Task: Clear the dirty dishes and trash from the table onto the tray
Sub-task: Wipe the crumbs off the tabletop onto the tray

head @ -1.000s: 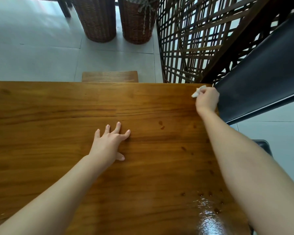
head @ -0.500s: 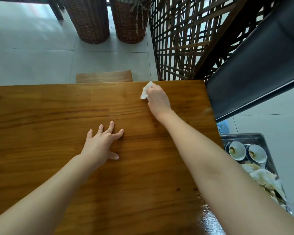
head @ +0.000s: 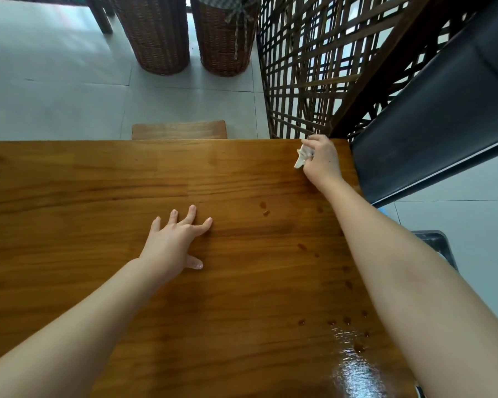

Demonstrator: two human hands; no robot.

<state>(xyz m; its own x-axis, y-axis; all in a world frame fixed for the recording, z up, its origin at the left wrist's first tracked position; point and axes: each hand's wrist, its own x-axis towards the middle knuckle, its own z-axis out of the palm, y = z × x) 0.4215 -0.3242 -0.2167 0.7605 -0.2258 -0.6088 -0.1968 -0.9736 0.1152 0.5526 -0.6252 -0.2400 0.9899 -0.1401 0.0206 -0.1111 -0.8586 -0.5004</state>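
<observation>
While I'm pinching the crumpled tissue [head: 301,158] in my R hand [head: 322,160], fingers curled round it w/ a white tail poking out to the left, I'm working at the far R corner of the table [head: 98,179]. I can't tell whether the paper is touching the wood or sitting just above it. My L hand [head: 174,244] is lying flat and splayed mid-table, fingers wide, holding nothing, prob. just bracing me as I'm leaning across.

What I'm weighing is where the tray [head: 434,239] is sitting relative to the tissue. It's off the table's R edge, lower down and closer to my body, and only one dark corner of it is showing past my R arm [head: 414,282]. So the tissue is lying far and slightly left of the tray, and the R hand is much the nearer one; the L is well apart from it.

Brown drops [head: 264,209] are trailing from near the corner back toward me along the R side, ending by a wet patch [head: 354,366]. I'm judging the dishes done, w/ none in sight on the table. I'm expecting to pull back along that line, then go right and down to drop the tissue.
</observation>
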